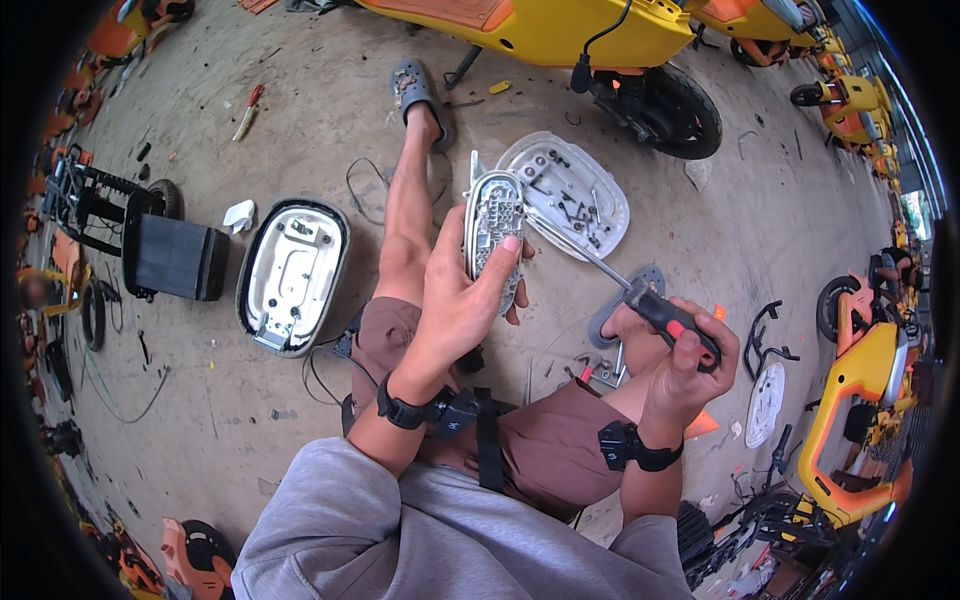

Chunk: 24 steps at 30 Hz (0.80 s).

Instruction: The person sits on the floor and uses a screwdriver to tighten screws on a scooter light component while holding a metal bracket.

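Note:
My left hand (pixel 462 292) is wrapped round an oblong silver metal housing (pixel 494 208), its thumb pressed on the ribbed, cell-patterned face. In my right hand (pixel 706 362) is a screwdriver (pixel 662 312) with a black and red handle. Its shaft slants up and left toward the upper part of the housing; I cannot tell whether the tip touches it. Just beyond, a whitish oval tray (pixel 612 190) on the floor holds several screws and small dark parts. To the left lies a white oval shell (pixel 276 275) with a black rim and fittings inside.
A yellow scooter (pixel 560 35) stands ahead, and another yellow frame (pixel 845 420) is at the right. A black box (pixel 180 255) sits far left. Loose tools (pixel 600 370) lie by my right leg, a red-handled tool (pixel 249 110) farther off. Cables (pixel 365 185) trail across the floor.

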Motion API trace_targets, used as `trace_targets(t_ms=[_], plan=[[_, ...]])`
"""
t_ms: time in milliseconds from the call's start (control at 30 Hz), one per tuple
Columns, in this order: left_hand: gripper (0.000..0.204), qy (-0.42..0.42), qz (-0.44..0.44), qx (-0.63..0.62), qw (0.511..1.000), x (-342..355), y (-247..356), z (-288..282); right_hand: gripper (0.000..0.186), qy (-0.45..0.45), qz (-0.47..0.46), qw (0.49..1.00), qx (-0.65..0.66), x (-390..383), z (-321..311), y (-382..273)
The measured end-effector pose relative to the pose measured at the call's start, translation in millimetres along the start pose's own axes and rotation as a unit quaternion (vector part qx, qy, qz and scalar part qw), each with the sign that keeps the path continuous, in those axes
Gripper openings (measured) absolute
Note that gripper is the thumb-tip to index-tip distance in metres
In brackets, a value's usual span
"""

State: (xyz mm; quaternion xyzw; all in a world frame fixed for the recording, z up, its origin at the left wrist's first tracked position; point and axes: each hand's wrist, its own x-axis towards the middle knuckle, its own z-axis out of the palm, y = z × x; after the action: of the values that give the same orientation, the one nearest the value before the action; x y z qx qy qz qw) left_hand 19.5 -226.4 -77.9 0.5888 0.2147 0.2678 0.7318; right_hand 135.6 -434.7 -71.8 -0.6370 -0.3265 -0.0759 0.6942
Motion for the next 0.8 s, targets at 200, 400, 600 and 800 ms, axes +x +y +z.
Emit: trace_targets(t_ms=[200,400,600,800], plan=[[0.037,0.001,0.002,0.004,1.0,-1.1,-1.0,1.2,0.031,0.007,-0.006,1.0,0.001,0.4,0.6,2.0],[0.037,0.005,0.005,0.01,1.0,-1.5,-1.8,1.3,0.031,0.001,0.025,1.0,-0.006,1.5,1.2,-3.2],[0.037,0.009,0.009,0.018,1.0,-1.7,-2.0,2.0,0.031,0.018,0.047,0.999,-0.003,2.1,2.2,-4.6],[0.037,0.01,0.012,0.024,1.0,-1.0,-2.3,1.9,0.031,0.034,0.06,0.998,-0.014,3.4,4.3,-5.2]])
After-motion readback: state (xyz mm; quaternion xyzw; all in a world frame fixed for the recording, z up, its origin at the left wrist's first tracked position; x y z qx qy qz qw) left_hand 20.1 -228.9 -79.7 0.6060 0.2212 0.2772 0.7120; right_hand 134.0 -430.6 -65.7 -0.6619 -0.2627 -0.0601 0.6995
